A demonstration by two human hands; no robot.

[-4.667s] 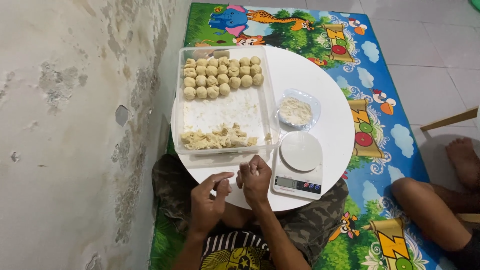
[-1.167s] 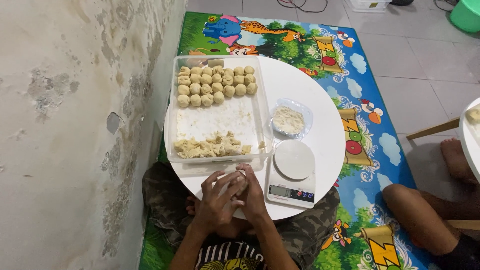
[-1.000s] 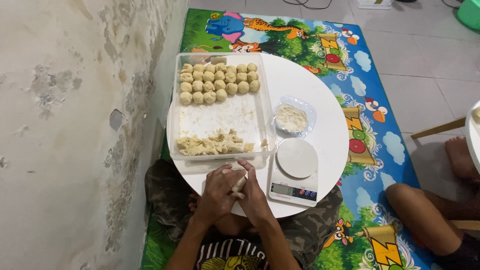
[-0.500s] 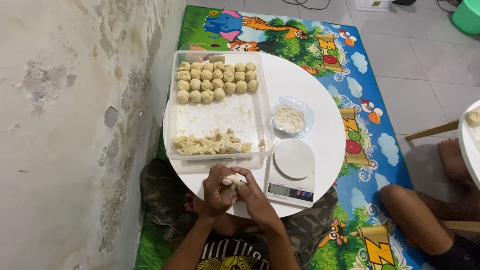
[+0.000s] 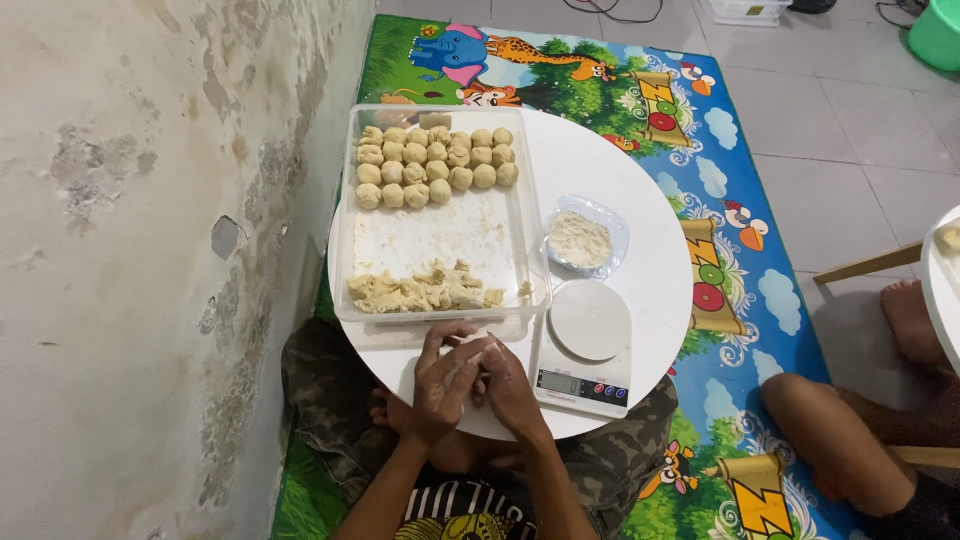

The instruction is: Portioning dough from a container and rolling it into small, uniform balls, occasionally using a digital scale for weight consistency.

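Left hand (image 5: 440, 385) and right hand (image 5: 510, 385) pressed together over near table (image 5: 650, 270) edge, both cupped around pale dough lump (image 5: 470, 352), mostly hidden between palms. Just beyond: clear tray (image 5: 525, 240) holding dough balls (image 5: 435, 160) at far end, raw dough (image 5: 425, 290) at near end. Scale (image 5: 590, 345) right of hands; small bowl (image 5: 587, 240) behind it.

Dough piece (image 5: 468, 357): mostly hidden between our left hand (image 5: 440, 385) and right hand (image 5: 510, 385); neighbour's leg (image 5: 850, 450) cut by frame edge; scale display (image 5: 560, 382) unreadable.
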